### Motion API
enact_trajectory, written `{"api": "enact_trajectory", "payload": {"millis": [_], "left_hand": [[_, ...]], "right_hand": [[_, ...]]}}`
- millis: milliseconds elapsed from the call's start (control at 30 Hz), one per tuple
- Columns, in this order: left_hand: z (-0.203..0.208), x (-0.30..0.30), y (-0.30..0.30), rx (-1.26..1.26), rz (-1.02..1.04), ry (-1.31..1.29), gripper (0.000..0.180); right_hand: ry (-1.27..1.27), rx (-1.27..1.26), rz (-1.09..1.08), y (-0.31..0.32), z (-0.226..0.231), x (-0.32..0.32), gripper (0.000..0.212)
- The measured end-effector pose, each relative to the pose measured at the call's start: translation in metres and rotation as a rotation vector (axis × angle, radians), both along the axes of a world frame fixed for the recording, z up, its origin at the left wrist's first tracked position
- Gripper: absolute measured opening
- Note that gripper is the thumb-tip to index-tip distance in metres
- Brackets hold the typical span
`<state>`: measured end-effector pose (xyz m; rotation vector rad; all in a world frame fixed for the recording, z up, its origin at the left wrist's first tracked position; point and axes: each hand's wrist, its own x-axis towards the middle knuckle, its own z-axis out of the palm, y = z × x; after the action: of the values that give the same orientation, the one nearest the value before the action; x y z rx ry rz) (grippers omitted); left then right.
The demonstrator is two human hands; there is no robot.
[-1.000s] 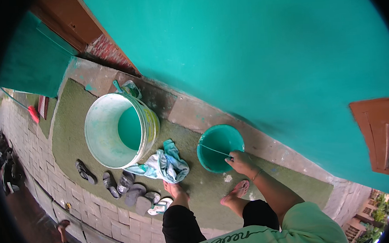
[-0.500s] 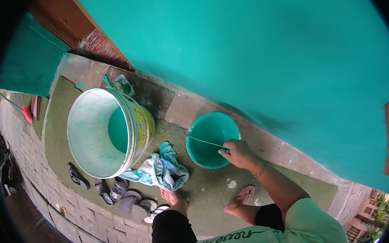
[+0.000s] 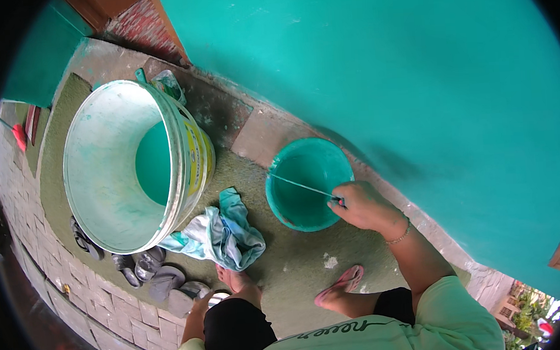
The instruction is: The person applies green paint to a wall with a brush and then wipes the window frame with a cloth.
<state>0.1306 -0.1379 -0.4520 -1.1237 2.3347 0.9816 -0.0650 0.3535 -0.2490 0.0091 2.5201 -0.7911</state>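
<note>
My right hand (image 3: 361, 205) is closed around the wire handle (image 3: 300, 184) of a small green paint-stained bucket (image 3: 277, 207) by the foot of the wall. Low in the bucket is a darker green surface. My left hand (image 3: 198, 308) hangs beside my left knee, above the row of slippers; its fingers are mostly hidden. To the left a large white pail (image 3: 95, 193) tips its wide mouth towards me, with green paint (image 3: 156, 166) at its bottom. A crumpled white-and-teal cloth (image 3: 223, 239) lies between pail and bucket, against my left foot.
A freshly green wall (image 3: 376, 73) rises on the far side above a concrete ledge (image 3: 265, 134). Behind the pail are a green-handled tool (image 3: 140, 75) and a plastic bag (image 3: 169, 85). Several slippers (image 3: 166, 281) line the left edge, beside paving bricks (image 3: 108, 298).
My left hand and sleeve have come into view at the lower left. The view has shifted, and the white pail looks larger. My right hand keeps its hold on the bucket handle.
</note>
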Motion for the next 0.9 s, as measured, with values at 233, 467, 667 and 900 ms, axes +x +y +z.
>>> {"api": "enact_trajectory", "payload": {"millis": [233,467,667,900], "left_hand": [[-0.035,-0.003,-0.004,-0.035,-0.118,-0.118,0.064],[-0.074,-0.053,0.039,-0.005,-0.238,-0.083,0.063],[-0.098,-0.088,0.069,0.007,-0.298,-0.040,0.063],[-0.122,-0.137,0.097,0.012,-0.416,0.018,0.062]], "right_hand": [[0.052,0.150,0.497,-0.041,-0.014,0.035,0.018],[0.162,0.353,0.864,-0.083,-0.076,0.077,0.011],[0.378,0.256,0.995,-0.082,-0.071,0.054,0.013],[-0.204,0.120,0.530,-0.054,-0.041,0.028,0.018]]}}
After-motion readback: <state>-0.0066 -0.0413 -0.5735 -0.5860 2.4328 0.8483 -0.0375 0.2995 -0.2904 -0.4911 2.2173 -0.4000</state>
